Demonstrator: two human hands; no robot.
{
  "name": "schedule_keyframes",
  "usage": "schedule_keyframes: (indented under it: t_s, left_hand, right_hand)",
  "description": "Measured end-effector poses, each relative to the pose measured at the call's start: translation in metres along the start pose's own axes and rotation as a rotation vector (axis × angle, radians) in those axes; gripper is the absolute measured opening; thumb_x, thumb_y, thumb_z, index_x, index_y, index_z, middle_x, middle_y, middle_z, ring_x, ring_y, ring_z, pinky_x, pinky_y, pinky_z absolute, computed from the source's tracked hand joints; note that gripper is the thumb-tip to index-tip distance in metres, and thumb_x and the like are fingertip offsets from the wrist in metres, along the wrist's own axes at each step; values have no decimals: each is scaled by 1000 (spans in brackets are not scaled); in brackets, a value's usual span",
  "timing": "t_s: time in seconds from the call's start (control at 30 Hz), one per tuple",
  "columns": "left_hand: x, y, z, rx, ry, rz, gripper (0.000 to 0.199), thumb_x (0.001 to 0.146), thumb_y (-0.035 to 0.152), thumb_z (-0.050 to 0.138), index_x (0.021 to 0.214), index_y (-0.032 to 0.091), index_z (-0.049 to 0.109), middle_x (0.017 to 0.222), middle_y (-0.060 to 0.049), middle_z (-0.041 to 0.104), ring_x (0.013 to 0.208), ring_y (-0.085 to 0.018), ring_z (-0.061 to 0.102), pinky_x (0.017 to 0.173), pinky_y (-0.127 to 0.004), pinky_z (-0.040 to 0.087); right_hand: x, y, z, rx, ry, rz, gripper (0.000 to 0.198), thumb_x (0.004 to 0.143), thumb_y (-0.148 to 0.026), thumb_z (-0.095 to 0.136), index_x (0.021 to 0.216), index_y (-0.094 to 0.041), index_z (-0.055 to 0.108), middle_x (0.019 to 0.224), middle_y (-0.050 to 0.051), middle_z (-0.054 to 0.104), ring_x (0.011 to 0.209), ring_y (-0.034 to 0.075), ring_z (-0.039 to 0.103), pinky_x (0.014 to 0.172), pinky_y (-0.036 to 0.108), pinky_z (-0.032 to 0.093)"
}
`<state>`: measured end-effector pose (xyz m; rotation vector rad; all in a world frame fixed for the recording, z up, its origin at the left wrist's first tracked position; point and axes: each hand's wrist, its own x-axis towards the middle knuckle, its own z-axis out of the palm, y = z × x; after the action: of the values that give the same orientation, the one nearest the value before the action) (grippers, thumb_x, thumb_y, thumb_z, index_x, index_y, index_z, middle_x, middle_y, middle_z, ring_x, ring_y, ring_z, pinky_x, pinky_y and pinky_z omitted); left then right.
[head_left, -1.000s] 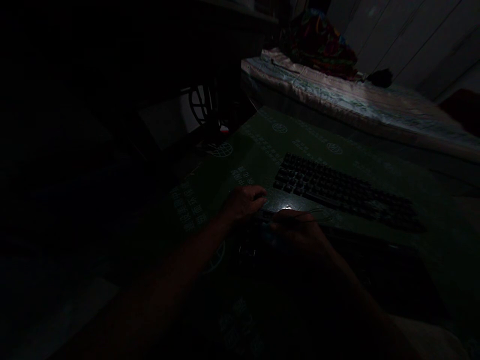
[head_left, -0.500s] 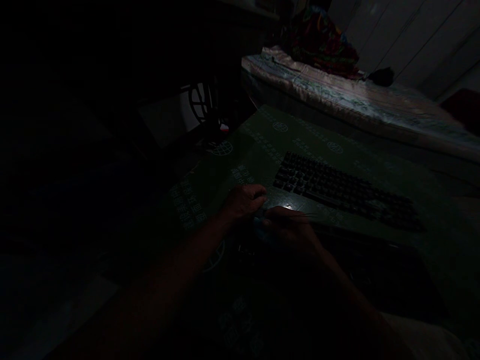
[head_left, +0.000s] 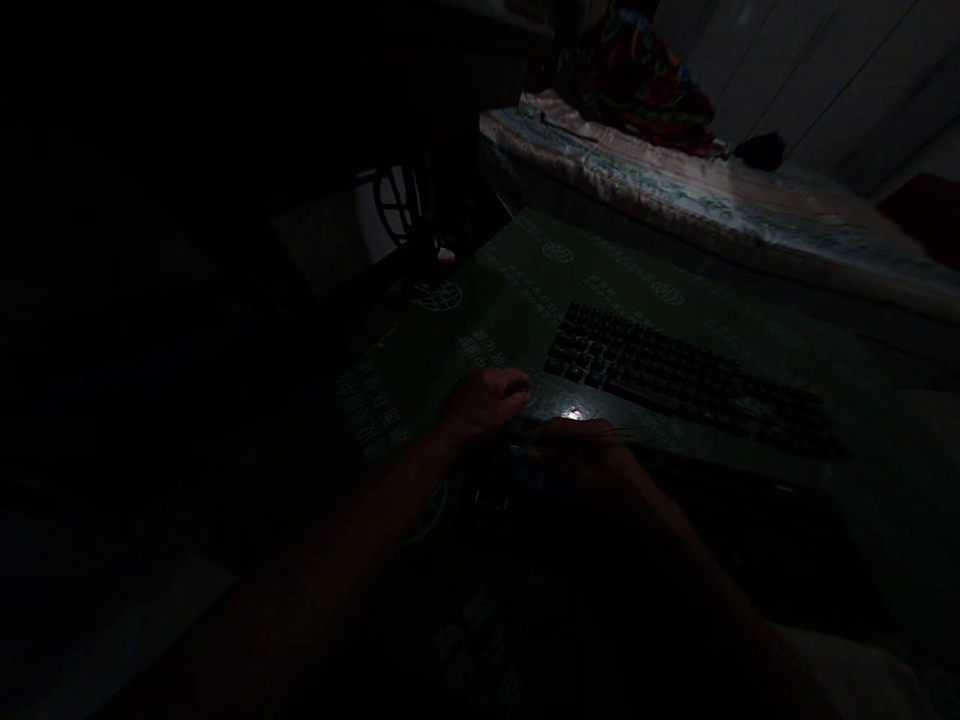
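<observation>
My left hand (head_left: 486, 400) has its fingers curled at the far left corner of a dark keyboard base (head_left: 780, 540) and seems to grip its edge. Over the left part of this base, my right hand (head_left: 581, 445) is closed with its fingers pinched. Thin dark strands (head_left: 616, 434) stick out past its knuckles, from something I cannot make out. Near its fingertips there is a faint bluish patch (head_left: 521, 455). Beyond the base, black keycaps (head_left: 675, 365) lie in keyboard order. Deep shadow hides much of the base and the lower hand.
Everything lies on a green board (head_left: 487, 290) printed with white characters and globe marks. A bed (head_left: 675, 190) with a patterned sheet stands behind it, with a red patterned cloth (head_left: 645, 90) heaped on top. A dark stand with a wheel (head_left: 394, 205) is at the left.
My right hand has shifted very slightly, and the bluish patch by its fingertips looks dimmer. My left hand stays in place. The view has moved a little.
</observation>
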<state>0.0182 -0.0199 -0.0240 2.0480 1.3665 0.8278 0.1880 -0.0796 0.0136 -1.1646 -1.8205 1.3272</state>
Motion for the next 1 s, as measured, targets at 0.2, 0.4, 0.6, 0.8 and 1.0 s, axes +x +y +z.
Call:
schedule_keyframes:
  t_s: [0.2,0.4,0.6,0.8,1.0]
  left_hand:
    - [0,1,1,4,8,1,19,77,24,53,89,20,67,90,-1,70,81,-15,64,76,-26,49]
    - [0,3,1,-3,6,16,19,78,24,51,88,19,67,87,-1,70,80,-15,64,74,-25,49]
    - [0,2,0,2,6,13,20,77,25,53,89,19,67,89,-1,70,80,-15,64,75,-26,49]
    - [0,4,0,18,13,8,19,77,24,53,88,20,67,89,0,71,80,-15,64,75,-25,49]
    - [0,3,0,0,11,25,20,78,24,52,88,17,67,86,-2,70,77,-15,64,71,-24,48]
  right_hand:
    - [-11,-6,-31,-9,-91,176,13,71,-28,66,72,-15,68,66,1,62,59,12,55,53,22,41]
    - [-12,-11,-26,37,-19,168,19,68,-32,70,73,-14,69,65,2,62,57,12,53,50,22,40]
    - [-10,-4,-25,7,-71,153,12,70,-27,67,74,-15,70,66,1,63,61,12,55,54,22,42]
    - [-19,-12,-47,-18,-68,222,20,67,-33,71,68,-13,69,61,1,62,55,11,53,49,22,41]
    - [-9,-2,-19,42,2,81,19,69,-33,70,74,-16,70,68,2,65,60,13,57,52,23,43]
